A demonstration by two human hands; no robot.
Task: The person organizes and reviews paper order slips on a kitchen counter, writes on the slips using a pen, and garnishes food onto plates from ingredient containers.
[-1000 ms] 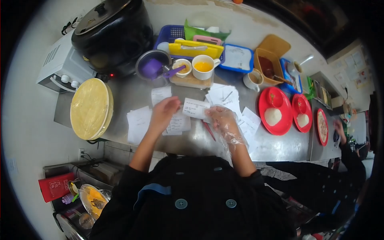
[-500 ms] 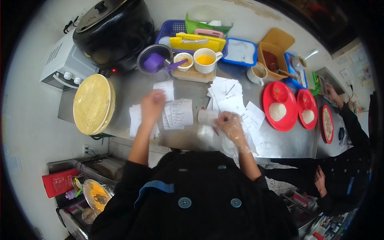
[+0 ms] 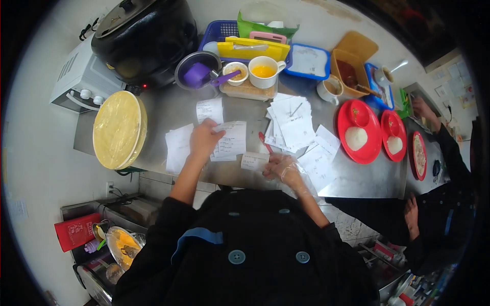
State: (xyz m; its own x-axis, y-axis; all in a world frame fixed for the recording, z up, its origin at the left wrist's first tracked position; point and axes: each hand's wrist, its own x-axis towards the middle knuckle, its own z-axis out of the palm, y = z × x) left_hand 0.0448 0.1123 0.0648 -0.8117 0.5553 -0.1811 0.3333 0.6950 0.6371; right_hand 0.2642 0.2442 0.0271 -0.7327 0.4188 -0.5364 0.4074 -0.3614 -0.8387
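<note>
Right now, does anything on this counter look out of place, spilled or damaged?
I see no clear spill or damage. The papers nearest the red plates look untidy, overlapping at crooked angles. Also odd: the right hand wears a baggy clear glove, while the left hand looks bare.

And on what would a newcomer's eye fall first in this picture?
Probably the two red plates with white mounds at right, then the big black pot at back left. Near the middle, the left hand touches white paper slips, while the right hand, in clear plastic, holds another slip.
</note>
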